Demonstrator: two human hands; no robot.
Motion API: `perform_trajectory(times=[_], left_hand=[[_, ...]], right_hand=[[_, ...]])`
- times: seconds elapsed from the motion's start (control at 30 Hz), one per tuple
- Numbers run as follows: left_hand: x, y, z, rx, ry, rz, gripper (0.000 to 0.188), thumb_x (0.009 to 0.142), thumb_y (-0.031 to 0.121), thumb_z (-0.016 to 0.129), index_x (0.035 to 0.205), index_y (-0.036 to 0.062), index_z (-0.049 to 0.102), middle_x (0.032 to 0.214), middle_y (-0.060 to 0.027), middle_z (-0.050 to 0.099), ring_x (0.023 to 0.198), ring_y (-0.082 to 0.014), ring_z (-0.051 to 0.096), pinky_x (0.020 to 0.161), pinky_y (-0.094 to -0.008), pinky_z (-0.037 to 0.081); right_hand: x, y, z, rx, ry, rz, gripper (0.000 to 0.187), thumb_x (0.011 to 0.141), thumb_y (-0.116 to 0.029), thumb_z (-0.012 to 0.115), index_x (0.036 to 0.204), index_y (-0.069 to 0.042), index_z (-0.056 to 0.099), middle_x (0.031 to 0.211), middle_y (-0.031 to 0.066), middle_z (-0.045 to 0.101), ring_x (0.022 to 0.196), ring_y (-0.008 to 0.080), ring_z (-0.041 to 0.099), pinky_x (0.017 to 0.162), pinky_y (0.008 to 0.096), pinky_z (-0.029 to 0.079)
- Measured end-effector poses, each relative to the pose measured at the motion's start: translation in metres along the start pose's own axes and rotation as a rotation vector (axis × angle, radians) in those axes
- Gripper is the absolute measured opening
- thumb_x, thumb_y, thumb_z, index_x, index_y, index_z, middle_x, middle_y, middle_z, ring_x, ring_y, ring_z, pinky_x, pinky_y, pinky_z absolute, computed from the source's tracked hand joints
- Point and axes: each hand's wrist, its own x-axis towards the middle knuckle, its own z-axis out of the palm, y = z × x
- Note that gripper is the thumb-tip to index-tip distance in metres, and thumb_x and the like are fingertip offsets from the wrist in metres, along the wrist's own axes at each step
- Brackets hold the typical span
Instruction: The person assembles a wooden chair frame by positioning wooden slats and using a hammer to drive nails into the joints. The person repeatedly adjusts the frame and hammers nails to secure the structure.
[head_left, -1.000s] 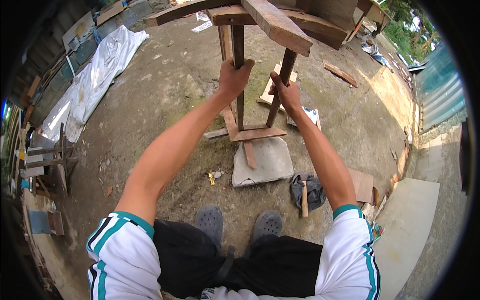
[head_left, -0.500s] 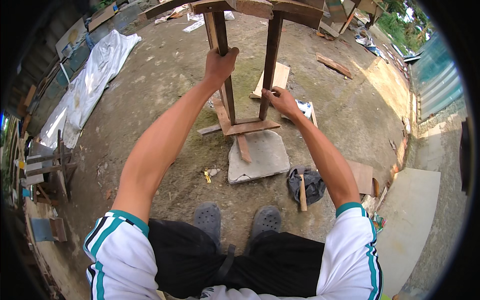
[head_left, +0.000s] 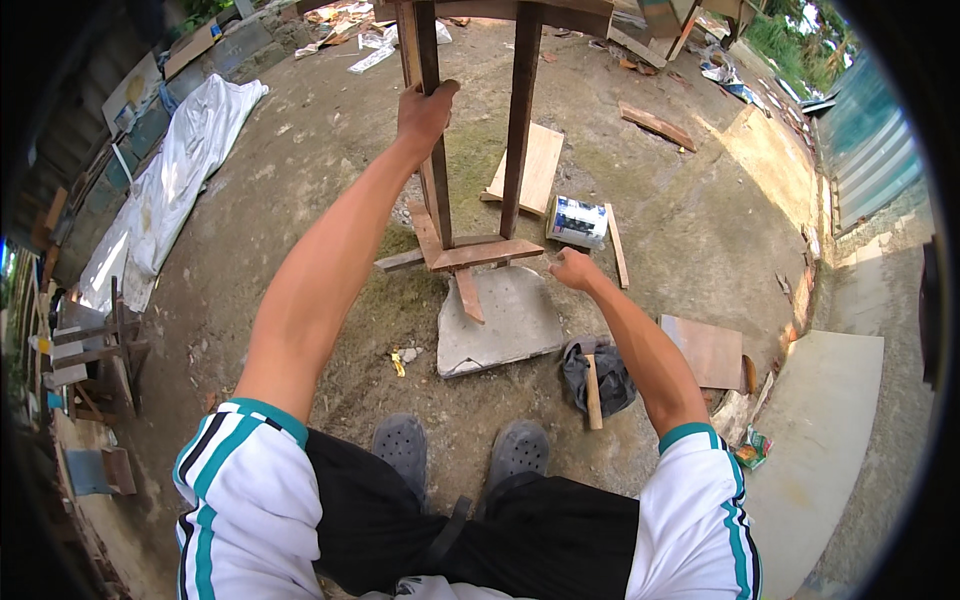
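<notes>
A tall wooden frame [head_left: 513, 120] stands in front of me, its two dark legs joined to flat boards [head_left: 488, 254] at the bottom. My left hand [head_left: 425, 113] is wrapped around the left leg, high up. Below and right of that, my right hand [head_left: 573, 270] is off the frame, just right of the bottom board's end. Its fingers are curled in; anything small inside them is hidden. The frame's base is over a flat concrete slab [head_left: 500, 325], with a short wooden strip [head_left: 468, 297] sticking out toward me.
A hammer [head_left: 593, 392] lies on a black plastic bag [head_left: 612, 378] right of the slab. Beyond my right hand are a paint can [head_left: 578, 222], a thin stick [head_left: 616, 246] and a pale board [head_left: 530, 168]. A white sheet [head_left: 175, 175] lies at left; a large panel [head_left: 810, 450] at right.
My right hand has let go of the right leg and moved down, away from the frame. The left hand keeps its grip. The whole view has shifted slightly, and the paint can is now uncovered.
</notes>
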Motion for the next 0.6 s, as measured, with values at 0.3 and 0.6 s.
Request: perform_trajectory(times=[0.3,0.6], left_hand=[[-0.026,0.004,-0.017,-0.059,0.097,0.006,0.027,0.086,0.017,0.065,0.065,0.0107,0.049,0.054,0.0013,0.047,0.045,-0.009,0.043,0.044,-0.0283,0.033],[-0.031,0.004,-0.015,-0.08,0.091,0.01,0.027,0.086,0.018,0.066,0.066,0.0096,0.05,0.053,-0.0005,0.048,0.044,-0.0103,0.045,0.044,-0.0285,0.034]], right_hand=[[-0.018,-0.009,0.025,0.288,-0.45,0.222,0.087,0.085,-0.063,0.06,0.14,0.002,0.042,0.131,0.025,0.055,0.116,0.0381,0.059,0.09,0.052,0.054],[-0.024,0.02,0.077,0.223,-0.278,0.135,0.112,0.078,-0.078,0.051,0.132,0.02,0.041,0.13,0.036,0.052,0.121,0.0419,0.054,0.105,0.0392,0.04]])
